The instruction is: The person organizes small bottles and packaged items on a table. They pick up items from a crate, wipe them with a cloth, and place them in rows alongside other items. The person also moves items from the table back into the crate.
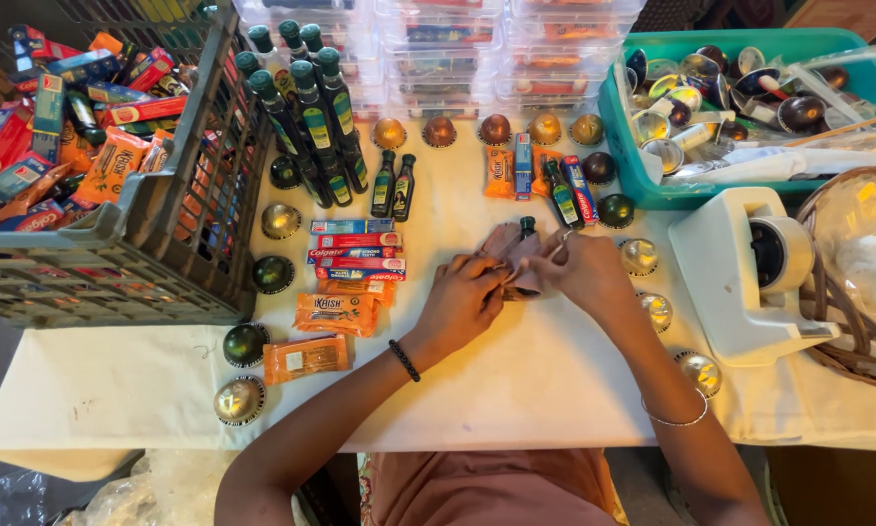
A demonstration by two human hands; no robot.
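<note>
Head view: left hand (460, 297) and right hand (582, 271) both pinched shut on a small pinkish fabric pouch (518, 261), dark bottle cap (527, 226) poking out just past the fingertips. Orange sachets (336, 313) left of the left fingers, white tape dispenser (740, 282) off right.

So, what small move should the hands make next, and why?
Probably pull the drawstring tight. Both hands pinch the mouth of the small pink pouch, and the dark bottle top still sticks out of it, so the pouch looks filled but not closed.
</note>
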